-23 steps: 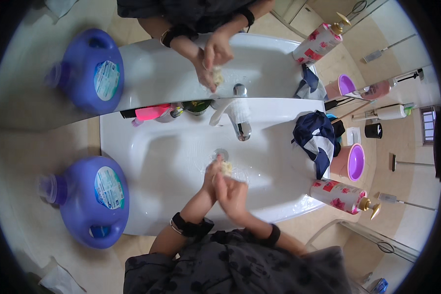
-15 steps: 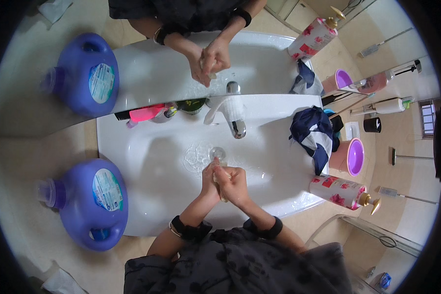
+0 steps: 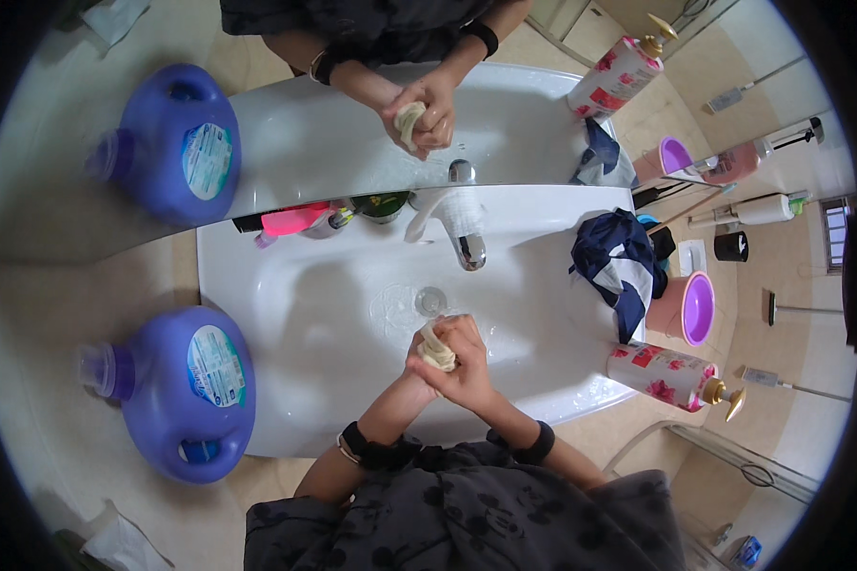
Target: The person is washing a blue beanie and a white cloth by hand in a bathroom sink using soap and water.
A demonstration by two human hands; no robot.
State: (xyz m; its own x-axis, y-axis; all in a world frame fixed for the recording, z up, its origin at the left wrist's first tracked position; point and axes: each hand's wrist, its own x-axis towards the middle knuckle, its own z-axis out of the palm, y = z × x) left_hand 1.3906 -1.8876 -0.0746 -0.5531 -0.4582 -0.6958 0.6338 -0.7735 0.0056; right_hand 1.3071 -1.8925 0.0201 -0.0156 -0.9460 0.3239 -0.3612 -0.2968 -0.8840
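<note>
Above the front part of the white sink (image 3: 295, 400), both my hands are closed together on a crumpled cream cloth (image 3: 437, 352). It looks wet and bunched, and part of it bulges out between the fingers. My right hand (image 3: 468, 360) wraps over its right side. Pressed against it from the left is my left hand (image 3: 416, 383), its fingers partly covered by the right. Just beyond the hands lies the round drain (image 3: 429, 302), with a little rippled water around it. The chrome faucet (image 3: 468, 243) has a white cloth (image 3: 436, 211) draped over it.
A purple detergent jug (image 3: 176, 390) stands left of the sink. On the right rim lie a navy-and-grey garment (image 3: 611, 262) and a floral pump bottle (image 3: 659, 375). A pink bucket (image 3: 687, 309) is beyond. A mirror (image 3: 343, 114) along the back reflects my arms.
My hands have turned and drawn slightly toward me, so the cream cloth between them shows more. The ripples near the drain have faded.
</note>
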